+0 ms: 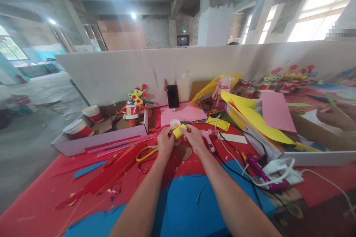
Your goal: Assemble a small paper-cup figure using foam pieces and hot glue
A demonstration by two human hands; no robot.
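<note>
Bare forearms [148, 189] stretch over a blue sheet [191, 207] at 6 o'clock, nearest the viewer. At the centre of the clock is a small yellow piece [179, 131], held up above the red tabletop [41, 196] between the person's two hands. The left hand [166, 141] pinches it from 9 o'clock, and the right hand [195, 139] grips it by thumb and fingers from 3 o'clock. Just beyond it, towards 11 o'clock, sits a round white container [175, 122]; a brown disc [183, 152] lies at 6 o'clock. Beside the right hand, at 3 o'clock, rests a pink glue gun [208, 140]. Yellow-handled scissors [145, 154] lie at 8 o'clock, close to the left hand, with red strips [118, 168] past them. A pink sheet [185, 114] spreads at 12 o'clock, a black phone [173, 97] upright behind it. Farther out, a box [114, 141] at 9 o'clock holds red-and-white cups [92, 114], and a colourful figure [131, 110] stands at 10 o'clock. A purple power strip [258, 170] lies at 4 o'clock.
</note>
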